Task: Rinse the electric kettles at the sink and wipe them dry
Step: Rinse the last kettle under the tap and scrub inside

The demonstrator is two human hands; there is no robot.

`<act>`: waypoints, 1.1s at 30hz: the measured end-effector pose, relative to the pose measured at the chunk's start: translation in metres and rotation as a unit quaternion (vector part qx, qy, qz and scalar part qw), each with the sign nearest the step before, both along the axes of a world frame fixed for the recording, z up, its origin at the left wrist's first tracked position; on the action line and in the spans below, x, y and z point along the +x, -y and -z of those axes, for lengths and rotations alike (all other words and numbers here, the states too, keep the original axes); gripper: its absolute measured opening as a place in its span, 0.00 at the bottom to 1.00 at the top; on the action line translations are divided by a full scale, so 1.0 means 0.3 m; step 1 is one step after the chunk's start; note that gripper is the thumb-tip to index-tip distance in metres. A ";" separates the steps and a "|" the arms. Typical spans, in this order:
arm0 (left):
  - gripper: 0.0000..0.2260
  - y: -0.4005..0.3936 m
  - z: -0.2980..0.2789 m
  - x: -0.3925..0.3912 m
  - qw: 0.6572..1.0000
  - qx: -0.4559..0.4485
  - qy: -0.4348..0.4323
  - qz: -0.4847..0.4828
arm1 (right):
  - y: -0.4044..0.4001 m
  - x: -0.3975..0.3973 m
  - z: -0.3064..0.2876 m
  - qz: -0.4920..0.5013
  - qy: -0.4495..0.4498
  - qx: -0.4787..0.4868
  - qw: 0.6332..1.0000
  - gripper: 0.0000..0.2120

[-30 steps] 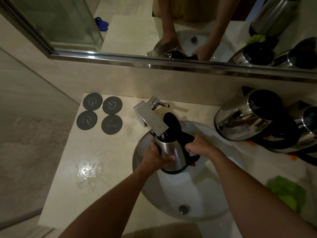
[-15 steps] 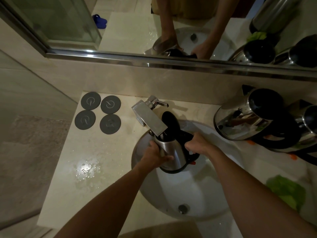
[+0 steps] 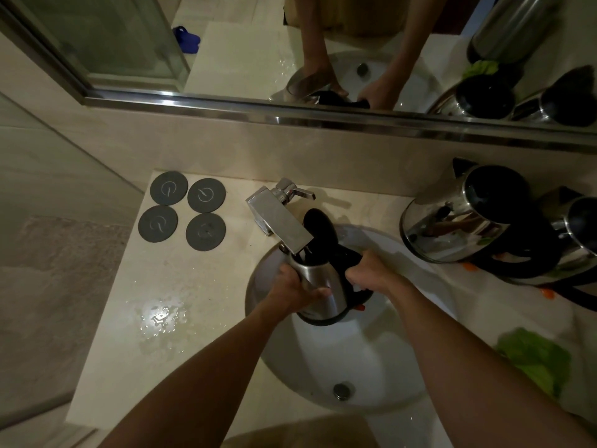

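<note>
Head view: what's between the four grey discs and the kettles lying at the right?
In the head view, the faucet and the sink, where the left hand and right hand hold a kettle.

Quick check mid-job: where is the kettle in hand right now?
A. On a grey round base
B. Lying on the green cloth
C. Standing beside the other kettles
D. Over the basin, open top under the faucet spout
D: both hands hold the kettle over the sink, its lid open under the faucet.

pale swirl signs on four coasters (image 3: 182, 210), unreadable
</note>
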State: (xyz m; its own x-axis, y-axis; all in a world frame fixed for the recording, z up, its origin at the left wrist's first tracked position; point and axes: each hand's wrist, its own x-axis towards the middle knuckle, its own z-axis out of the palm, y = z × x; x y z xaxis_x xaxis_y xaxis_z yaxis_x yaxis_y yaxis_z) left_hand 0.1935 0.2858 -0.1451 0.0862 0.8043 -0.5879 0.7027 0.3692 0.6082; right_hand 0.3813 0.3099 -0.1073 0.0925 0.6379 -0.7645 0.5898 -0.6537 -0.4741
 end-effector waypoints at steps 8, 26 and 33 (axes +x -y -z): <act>0.49 -0.002 0.020 -0.009 1.000 -0.011 -0.009 0.003 | 0.005 -0.002 -0.009 0.009 -0.002 0.005 1.000 0.06; 0.50 0.003 0.064 -0.035 1.000 -0.016 0.003 0.018 | 0.017 -0.010 -0.020 0.012 0.000 0.005 1.000 0.07; 0.49 0.003 0.066 -0.035 1.000 -0.019 0.001 0.023 | 0.017 -0.009 -0.019 0.018 -0.003 0.011 1.000 0.09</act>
State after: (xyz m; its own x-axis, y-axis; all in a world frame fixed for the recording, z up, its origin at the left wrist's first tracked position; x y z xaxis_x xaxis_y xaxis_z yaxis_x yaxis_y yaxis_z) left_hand 0.1829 0.2848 -0.1650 0.1237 0.7764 -0.6180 0.7176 0.3602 0.5961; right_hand 0.3787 0.3048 -0.1017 0.1118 0.6509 -0.7509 0.5638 -0.6637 -0.4915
